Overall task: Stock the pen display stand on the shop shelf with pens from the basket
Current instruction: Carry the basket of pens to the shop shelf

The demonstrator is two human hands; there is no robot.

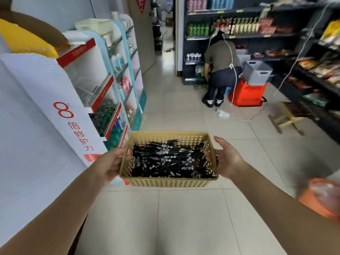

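Note:
A tan perforated plastic basket is held in front of me above the tiled floor. Several black click pens lie piled loosely inside it. My left hand grips the basket's left rim. My right hand cups the right side, thumb pointing up, fingers curled against the wall. No pen display stand is in view.
A white and red display rack with bottles stands close at my left. Dark shelves line the right. A person bends at the far shelf beside a red basket and grey bin. A wooden stool and an orange bucket sit at right.

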